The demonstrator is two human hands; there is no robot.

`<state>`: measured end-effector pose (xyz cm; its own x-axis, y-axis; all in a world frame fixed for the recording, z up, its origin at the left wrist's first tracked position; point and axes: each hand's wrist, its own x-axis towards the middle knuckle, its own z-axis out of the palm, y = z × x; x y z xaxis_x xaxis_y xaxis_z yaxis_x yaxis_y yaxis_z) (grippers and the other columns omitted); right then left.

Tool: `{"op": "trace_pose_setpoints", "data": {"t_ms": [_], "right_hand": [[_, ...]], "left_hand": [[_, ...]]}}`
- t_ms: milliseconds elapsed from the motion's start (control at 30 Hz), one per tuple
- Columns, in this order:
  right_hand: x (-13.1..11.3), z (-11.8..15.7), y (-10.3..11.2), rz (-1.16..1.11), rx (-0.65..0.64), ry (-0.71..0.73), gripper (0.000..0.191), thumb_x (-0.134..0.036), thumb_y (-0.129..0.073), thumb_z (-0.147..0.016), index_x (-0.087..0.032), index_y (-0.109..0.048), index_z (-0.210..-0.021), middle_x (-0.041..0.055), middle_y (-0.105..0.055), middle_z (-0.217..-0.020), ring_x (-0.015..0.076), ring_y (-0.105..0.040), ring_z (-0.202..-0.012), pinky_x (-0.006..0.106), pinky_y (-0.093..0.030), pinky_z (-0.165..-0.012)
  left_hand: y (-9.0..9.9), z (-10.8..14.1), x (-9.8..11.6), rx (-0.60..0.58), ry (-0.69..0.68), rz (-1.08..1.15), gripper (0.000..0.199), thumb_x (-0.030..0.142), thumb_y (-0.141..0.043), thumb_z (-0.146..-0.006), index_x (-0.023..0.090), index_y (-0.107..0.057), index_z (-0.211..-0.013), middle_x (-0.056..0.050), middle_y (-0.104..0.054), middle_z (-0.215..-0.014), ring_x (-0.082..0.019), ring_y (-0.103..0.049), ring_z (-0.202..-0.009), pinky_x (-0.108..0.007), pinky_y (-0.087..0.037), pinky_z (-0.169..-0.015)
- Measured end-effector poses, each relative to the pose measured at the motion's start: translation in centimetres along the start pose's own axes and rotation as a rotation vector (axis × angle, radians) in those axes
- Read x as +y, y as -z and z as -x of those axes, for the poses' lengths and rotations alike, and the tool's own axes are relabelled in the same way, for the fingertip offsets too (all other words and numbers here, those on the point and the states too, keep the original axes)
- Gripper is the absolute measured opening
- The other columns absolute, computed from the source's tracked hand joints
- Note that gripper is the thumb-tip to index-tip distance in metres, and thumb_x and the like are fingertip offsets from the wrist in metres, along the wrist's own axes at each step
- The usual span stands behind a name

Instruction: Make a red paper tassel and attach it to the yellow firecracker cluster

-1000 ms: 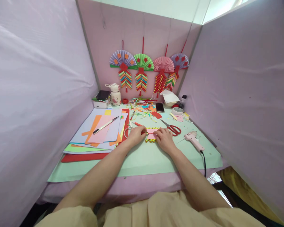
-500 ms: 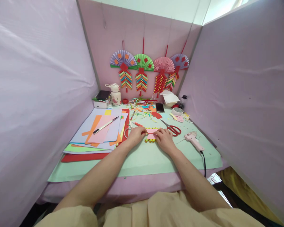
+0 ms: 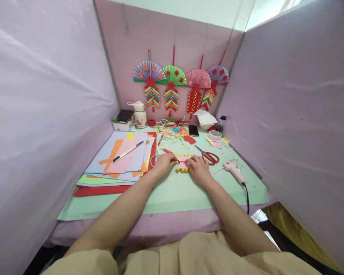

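- Position: the card (image 3: pixel 184 165) lies near the middle of the desk (image 3: pixel 183 198), set well back from the front edge, with a red cord (image 3: pixel 182 162) across it.
- Left hand (image 3: pixel 165 163): my thumb and forefinger meet at the card's left side, pinching the cord's end by all appearance.
- Right hand (image 3: pixel 199 167): my fingers are curled and bunched, tips down on the card's right part; whether they pinch the cord, I cannot tell.
- Handling, as judged: the card is light and thin, easily creased, not slippery. It is best held flat at its two sides. The cord looks soft and limp, so a fingertip grip near each end suits it.
- Caution, as judged: the rolls (image 3: pixel 183 170) would crush under a hard squeeze.
- Materials: the card is matt pink and flat; the rolls are yellow and green paper tubes, showing along its far and near edges.
- Nearby: scissors (image 3: pixel 211 157) with red loop handles lie just beyond my right hand; a pale plastic glue gun (image 3: pixel 235 171) rests towards the desk's right edge.
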<state>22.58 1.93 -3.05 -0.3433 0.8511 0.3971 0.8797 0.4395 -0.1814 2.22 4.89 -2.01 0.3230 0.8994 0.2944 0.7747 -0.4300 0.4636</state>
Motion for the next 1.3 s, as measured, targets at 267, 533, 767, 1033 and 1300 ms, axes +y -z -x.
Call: {"op": "trace_pose_setpoints", "data": {"t_ms": [267,533,767,1033,1300], "right_hand": [[0.0,-0.2,0.1,0.015,-0.019,-0.013,0.026,-0.026,-0.040,-0.095,-0.031,-0.063,-0.105,0.0050,-0.059,-0.107,0.0208,-0.047,-0.101,0.037,-0.027,-0.081],[-0.1,-0.2,0.2,0.025,-0.040,-0.034,0.025,-0.024,-0.042,-0.093,-0.031,-0.062,-0.105,0.0042,-0.058,-0.109,0.0201,-0.047,-0.102,0.037,-0.028,-0.082],[1.0,-0.6,2.0,-0.123,0.042,-0.107,0.032,-0.024,-0.038,-0.091,-0.029,-0.061,-0.112,0.0068,-0.060,-0.114,0.0221,-0.049,-0.107,0.038,-0.030,-0.088],[13.0,-5.0,7.0,0.001,0.028,-0.560,0.021,-0.022,-0.048,-0.084,-0.019,-0.067,-0.094,0.0069,-0.068,-0.092,0.0188,-0.058,-0.084,0.030,-0.038,-0.075],[21.0,-7.3,7.9,0.070,-0.134,-0.771,0.033,-0.034,-0.052,-0.090,-0.006,-0.066,-0.083,0.0119,-0.064,-0.082,0.0197,-0.062,-0.083,0.030,-0.043,-0.071]], "left_hand": [[0.4,0.1,0.5,-0.012,-0.013,-0.016,0.019,0.017,-0.056,-0.081,0.021,-0.072,-0.087,-0.003,-0.072,-0.089,-0.019,-0.063,-0.086,-0.027,-0.043,-0.076],[0.3,0.1,0.4,-0.026,-0.007,-0.050,0.020,0.017,-0.054,-0.080,0.022,-0.072,-0.087,-0.003,-0.072,-0.091,-0.020,-0.064,-0.088,-0.029,-0.043,-0.078],[0.2,0.2,0.3,0.017,-0.002,-0.018,0.019,0.017,-0.055,-0.080,0.021,-0.069,-0.093,-0.003,-0.072,-0.093,-0.019,-0.064,-0.085,-0.027,-0.044,-0.074],[0.1,0.1,0.0,0.000,0.023,0.003,0.018,0.020,-0.056,-0.080,0.022,-0.068,-0.094,-0.004,-0.072,-0.097,-0.021,-0.064,-0.090,-0.029,-0.044,-0.077],[0.0,0.1,0.1,0.010,0.029,0.031,0.023,0.019,-0.058,-0.079,0.020,-0.065,-0.100,-0.005,-0.071,-0.096,-0.021,-0.065,-0.090,-0.028,-0.045,-0.075]]}}
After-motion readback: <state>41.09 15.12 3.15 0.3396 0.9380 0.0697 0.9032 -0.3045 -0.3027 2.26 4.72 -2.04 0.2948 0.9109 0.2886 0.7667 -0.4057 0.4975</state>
